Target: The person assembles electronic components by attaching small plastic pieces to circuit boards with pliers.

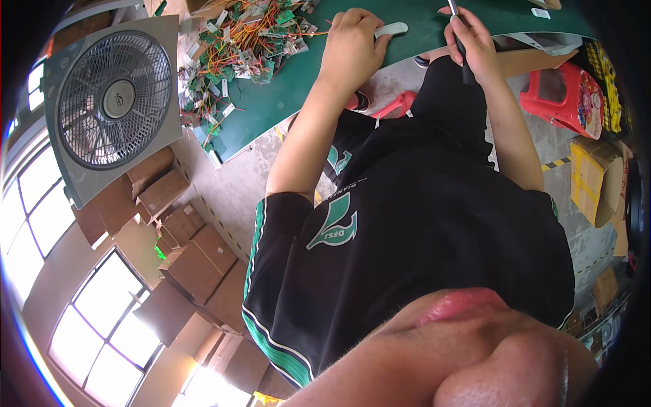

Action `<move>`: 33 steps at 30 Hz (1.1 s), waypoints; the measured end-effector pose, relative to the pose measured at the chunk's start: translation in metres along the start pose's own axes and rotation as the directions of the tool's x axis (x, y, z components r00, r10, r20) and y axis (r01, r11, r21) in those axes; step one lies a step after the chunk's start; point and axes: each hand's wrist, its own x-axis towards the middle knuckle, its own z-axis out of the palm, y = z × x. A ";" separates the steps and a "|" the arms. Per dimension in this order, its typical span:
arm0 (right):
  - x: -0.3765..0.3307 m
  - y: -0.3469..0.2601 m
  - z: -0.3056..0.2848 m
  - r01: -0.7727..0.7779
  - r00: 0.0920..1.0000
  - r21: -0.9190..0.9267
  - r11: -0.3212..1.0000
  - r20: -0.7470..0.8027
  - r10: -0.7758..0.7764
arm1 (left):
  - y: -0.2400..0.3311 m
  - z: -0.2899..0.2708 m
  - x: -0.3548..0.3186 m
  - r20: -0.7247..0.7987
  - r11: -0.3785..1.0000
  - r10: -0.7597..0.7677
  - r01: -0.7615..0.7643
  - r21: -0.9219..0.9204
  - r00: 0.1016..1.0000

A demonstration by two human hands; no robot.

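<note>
An electronics assembly workshop is indicated. Circuit boards (252, 41) with coloured wires are heaped at the left end of a green table (271, 102), and a slim black-handled tool (466, 73) is held at its near edge. Stacked cartons (196, 268), a large fan (119, 100), paned windows (87, 359) and striped tape (556, 164) on a grey floor (229, 169) are also seen.

Passage is available at the upper centre of the frame, over the flat green tabletop (424, 27) between the left hand (351, 51) and the right hand (475, 49). The elongated white piece (392, 29) in the left hand projects into this lane; the slim black-handled tool (468, 73) bounds its right side. At upper left, the tangled heap of green circuit boards and red-orange wires (258, 37) obstructs access. Beyond it, the square-framed grey fan (116, 100) blocks the left side.
</note>
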 end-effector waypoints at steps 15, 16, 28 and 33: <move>-0.003 -0.017 0.014 -0.133 0.987 -0.089 0.987 -0.106 0.123 | -0.015 -0.021 -0.028 -0.163 0.963 -0.267 0.270 -0.003 0.950; -0.002 -0.017 0.016 -0.145 0.985 -0.107 0.984 -0.112 0.133 | -0.010 -0.029 -0.027 -0.165 0.962 -0.269 0.273 -0.001 0.949; -0.031 -0.017 0.061 -0.269 0.954 0.321 0.908 0.219 0.205 | 0.008 -0.091 -0.046 -0.150 0.141 -0.427 -0.098 -0.985 0.892; -0.028 -0.022 0.076 -0.424 0.855 0.521 0.741 0.501 0.137 | 0.000 -0.069 -0.066 -0.097 -0.041 -0.310 -0.116 -0.992 0.946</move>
